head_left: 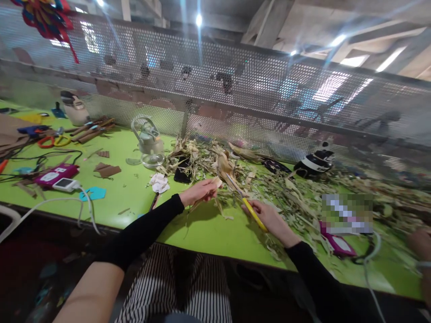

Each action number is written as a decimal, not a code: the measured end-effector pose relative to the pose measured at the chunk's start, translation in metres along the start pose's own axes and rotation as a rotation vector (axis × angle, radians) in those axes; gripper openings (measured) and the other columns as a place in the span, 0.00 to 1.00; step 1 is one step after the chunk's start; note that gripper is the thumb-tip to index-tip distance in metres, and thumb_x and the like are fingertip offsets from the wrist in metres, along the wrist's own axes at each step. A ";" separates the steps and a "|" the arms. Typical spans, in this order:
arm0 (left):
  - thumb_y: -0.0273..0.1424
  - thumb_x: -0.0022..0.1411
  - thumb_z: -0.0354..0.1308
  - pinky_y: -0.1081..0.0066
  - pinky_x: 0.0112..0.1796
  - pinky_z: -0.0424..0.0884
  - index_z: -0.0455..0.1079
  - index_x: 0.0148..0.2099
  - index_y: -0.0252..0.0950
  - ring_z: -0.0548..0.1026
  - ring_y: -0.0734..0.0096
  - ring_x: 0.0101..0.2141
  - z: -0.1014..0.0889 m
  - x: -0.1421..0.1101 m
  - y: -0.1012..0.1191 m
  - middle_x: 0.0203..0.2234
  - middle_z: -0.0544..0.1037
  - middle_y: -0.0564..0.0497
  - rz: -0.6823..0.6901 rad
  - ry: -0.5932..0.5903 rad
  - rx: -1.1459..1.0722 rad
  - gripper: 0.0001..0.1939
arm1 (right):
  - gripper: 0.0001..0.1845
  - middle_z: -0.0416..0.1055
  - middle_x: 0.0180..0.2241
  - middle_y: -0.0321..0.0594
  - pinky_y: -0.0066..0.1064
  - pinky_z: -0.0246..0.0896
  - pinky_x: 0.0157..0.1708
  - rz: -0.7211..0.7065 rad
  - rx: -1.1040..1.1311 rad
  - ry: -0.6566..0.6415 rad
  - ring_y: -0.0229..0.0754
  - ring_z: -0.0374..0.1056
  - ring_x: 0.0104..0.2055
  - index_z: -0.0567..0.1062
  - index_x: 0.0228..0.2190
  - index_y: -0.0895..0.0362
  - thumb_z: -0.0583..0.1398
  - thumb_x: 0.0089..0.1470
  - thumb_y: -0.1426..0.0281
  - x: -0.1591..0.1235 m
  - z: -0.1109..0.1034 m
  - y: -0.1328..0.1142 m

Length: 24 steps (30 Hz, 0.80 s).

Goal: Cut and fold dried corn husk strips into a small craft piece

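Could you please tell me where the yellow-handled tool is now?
In the head view, the yellow-handled tool is right of centre, in the right hand, its metal end pointing towards the dried husks.

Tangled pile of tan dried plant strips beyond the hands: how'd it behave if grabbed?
The pile of tan dried plant strips is probably light, being thin, loose pieces. Interlaced strips may drag neighbours along; dry-looking, curled ends could crack.

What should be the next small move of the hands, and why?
Perhaps bring the yellow-handled tool towards the pale piece: the left hand pinches that piece, the right hand holds the tool, and tool and piece appear apart.
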<state>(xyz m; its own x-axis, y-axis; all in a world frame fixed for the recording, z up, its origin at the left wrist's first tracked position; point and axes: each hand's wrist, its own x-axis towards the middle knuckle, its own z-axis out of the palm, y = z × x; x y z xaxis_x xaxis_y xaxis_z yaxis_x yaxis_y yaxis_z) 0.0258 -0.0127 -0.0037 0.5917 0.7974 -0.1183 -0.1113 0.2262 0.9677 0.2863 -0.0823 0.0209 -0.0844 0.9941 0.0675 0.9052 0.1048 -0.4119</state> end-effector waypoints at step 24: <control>0.25 0.76 0.48 0.77 0.31 0.74 0.66 0.46 0.33 0.77 0.77 0.28 0.014 -0.005 0.012 0.31 0.80 0.49 -0.065 0.183 -0.271 0.06 | 0.28 0.80 0.45 0.57 0.47 0.68 0.47 -0.033 -0.077 0.244 0.59 0.74 0.46 0.79 0.47 0.57 0.59 0.61 0.47 0.023 0.012 -0.008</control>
<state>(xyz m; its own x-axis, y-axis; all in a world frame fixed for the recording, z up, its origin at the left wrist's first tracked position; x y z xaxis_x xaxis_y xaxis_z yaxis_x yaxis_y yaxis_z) 0.0324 -0.0220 0.0117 0.4538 0.8581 -0.2401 -0.3009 0.4012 0.8651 0.2723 -0.0595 0.0143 -0.0195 0.9535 0.3007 0.9334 0.1252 -0.3364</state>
